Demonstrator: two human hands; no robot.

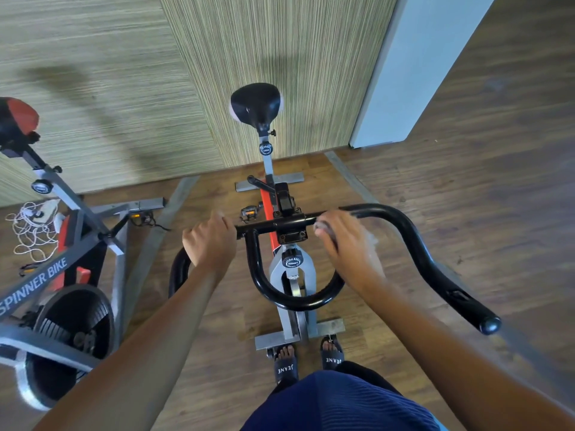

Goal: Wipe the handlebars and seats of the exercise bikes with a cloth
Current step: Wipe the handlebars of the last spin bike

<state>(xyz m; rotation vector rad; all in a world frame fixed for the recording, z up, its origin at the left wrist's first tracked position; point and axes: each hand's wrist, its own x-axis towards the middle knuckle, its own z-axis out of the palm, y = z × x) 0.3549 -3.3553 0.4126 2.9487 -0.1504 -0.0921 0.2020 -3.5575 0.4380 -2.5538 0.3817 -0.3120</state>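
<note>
Right now your left hand (210,241) is curled round the left side of the black handlebar (413,241), steadying it. Your right hand (345,244) clasps a pale cloth (322,227) against the crossbar, just right of the centre clamp (291,227). The cloth is blurred and mostly hidden under your fingers, so I cannot tell how far it wraps the tube.

To do this pass well, I would fold the cloth fully round the tube. Slide it outward along the right-hand bend to the end cap (490,325), turning your wrist so the underside is covered too. Brace with the left hand as you go, then swap hands for the other half. The inner loop (280,297) below the crossbar probably needs its own pass, as do the bolts at the clamp.

Counted:
- **Exercise bikes:** two, the one in front of you and the SPINNER BIKE (49,275) at your left.
- **Seats:** two, a black seat (255,102) at the far end and a red-and-black seat (18,119) at the left edge.
- **Handlebars:** one in view; the second bike's is out of frame.
- **Cloths:** one.
- **Hands:** two, both occupied.
</note>
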